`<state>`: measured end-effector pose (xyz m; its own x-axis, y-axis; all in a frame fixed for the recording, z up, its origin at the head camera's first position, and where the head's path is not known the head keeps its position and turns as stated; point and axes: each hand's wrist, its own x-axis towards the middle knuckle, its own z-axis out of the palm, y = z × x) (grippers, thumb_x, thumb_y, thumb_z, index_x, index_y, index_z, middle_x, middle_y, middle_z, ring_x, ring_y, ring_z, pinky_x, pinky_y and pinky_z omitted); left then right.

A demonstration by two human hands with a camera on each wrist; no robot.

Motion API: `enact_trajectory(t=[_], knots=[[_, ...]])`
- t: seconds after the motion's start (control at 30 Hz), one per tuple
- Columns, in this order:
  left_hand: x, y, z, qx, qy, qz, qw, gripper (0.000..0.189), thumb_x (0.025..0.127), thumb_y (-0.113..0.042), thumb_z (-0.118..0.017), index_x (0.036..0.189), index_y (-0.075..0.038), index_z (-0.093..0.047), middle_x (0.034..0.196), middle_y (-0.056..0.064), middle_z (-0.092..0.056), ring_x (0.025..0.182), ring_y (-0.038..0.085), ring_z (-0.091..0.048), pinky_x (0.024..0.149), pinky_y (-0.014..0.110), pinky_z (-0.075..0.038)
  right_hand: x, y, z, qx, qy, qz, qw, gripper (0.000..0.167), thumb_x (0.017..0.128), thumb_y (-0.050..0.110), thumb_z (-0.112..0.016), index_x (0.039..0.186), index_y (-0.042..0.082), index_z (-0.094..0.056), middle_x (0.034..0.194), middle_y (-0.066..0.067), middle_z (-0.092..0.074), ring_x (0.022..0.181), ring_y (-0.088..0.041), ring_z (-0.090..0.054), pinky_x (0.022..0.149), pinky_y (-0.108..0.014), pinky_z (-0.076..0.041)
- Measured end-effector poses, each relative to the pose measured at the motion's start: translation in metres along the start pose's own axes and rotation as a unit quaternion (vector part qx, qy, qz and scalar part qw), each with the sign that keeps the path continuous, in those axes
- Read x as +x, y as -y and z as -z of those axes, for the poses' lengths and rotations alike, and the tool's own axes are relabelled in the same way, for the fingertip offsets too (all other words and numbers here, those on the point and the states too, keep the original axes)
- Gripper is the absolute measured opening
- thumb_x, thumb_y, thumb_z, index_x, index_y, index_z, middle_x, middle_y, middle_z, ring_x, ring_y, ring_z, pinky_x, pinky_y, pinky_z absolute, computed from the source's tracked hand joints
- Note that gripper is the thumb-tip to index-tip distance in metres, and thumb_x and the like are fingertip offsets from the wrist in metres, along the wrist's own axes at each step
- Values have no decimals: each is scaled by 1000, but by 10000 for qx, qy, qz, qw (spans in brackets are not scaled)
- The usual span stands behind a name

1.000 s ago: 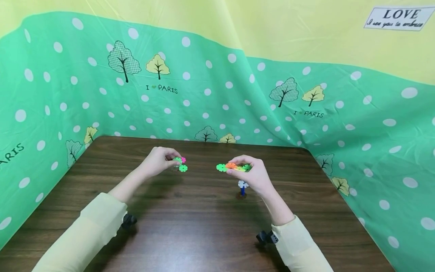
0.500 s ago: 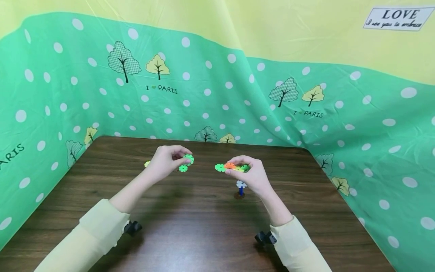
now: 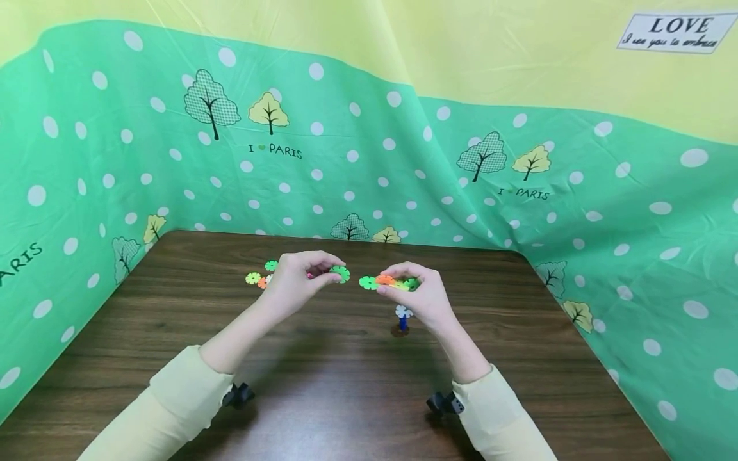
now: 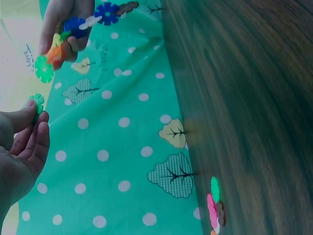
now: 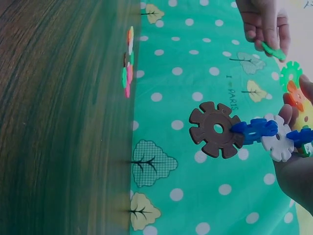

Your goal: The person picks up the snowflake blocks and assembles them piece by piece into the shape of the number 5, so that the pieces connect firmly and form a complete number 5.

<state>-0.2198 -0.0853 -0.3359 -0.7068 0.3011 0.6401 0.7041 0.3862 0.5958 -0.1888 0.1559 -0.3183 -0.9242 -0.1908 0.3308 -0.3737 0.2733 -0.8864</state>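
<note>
My left hand (image 3: 296,285) pinches a single green snowflake disc (image 3: 341,274) between thumb and fingers above the table. A small gap to its right, my right hand (image 3: 425,298) holds a chain of interlocked snowflake discs (image 3: 385,280). At the chain's near end a green disc (image 4: 44,69) points toward the left hand, followed by orange and yellow ones. Blue and white discs hang below the right hand, ending in a brown disc (image 5: 215,129), seen large in the right wrist view. The right fingers partly cover the chain's middle.
Behind the left hand several loose snowflake discs lie on the dark wooden table (image 3: 346,397), among them a yellow one (image 3: 253,278) and a green one (image 3: 271,265). A green and yellow printed cloth (image 3: 323,160) stands around the table's back and sides.
The left hand has lifted a green disc from the loose ones and carried it right, toward the chain. The right hand with its chain has drifted slightly left.
</note>
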Motion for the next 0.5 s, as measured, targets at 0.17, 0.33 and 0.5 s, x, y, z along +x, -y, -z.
enact_trajectory(t=[0.17,0.33,0.5], knots=[[-2,-5,-5,-111,-73,-272,9995,20,74,-10,-79,94,-11,-74,81,-3,-71,62,4,-59,58,20,-52,1,-1,-1,-14,25,26,10000,19,77,10,-78,93,2,-70,89,-11,-69,68,-17,-58,58,-25,-52],[-4,-6,-9,-91,20,-325,9994,19,76,-11,-78,95,-12,-74,87,-3,-72,64,2,-60,60,20,-52,1,1,-2,-120,60,13,9999,19,77,12,-78,92,4,-70,90,-11,-69,70,-17,-57,59,-25,-52],[-5,-8,-12,-11,-12,-548,9985,20,76,-12,-78,95,-12,-75,87,-2,-72,62,3,-56,56,19,-49,1,2,-4,-176,108,-8,9998,18,77,13,-78,92,5,-70,90,-11,-69,72,-17,-57,59,-25,-52]])
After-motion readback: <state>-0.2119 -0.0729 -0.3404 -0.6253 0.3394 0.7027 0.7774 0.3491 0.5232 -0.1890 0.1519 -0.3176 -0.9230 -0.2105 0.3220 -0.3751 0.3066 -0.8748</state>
